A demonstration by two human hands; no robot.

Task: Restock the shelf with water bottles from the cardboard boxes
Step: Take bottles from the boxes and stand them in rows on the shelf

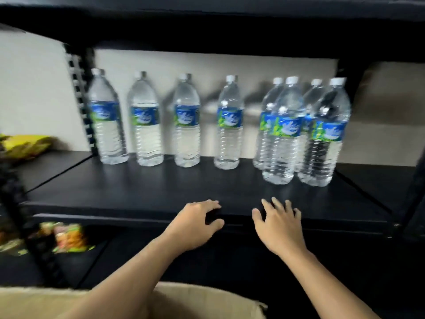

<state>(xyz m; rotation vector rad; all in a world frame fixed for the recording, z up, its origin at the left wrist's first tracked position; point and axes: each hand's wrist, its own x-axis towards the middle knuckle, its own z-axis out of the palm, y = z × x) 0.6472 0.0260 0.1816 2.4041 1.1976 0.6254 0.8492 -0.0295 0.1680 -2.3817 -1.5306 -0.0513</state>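
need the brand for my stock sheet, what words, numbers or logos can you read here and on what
No text can be read here.
bottle labels: blue and green with a white shape, wording too blurred to read.
yellow packet, far left: too blurred to read.
colourful packets, lower left: too blurred to read.
cardboard box: no print shows.

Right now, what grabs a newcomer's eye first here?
The water bottles standing in a row on the black shelf: four spaced out at left and centre, four bunched at the right. At the shelf's front edge, the left hand and right hand hold nothing. A cardboard box fills the bottom of the view.
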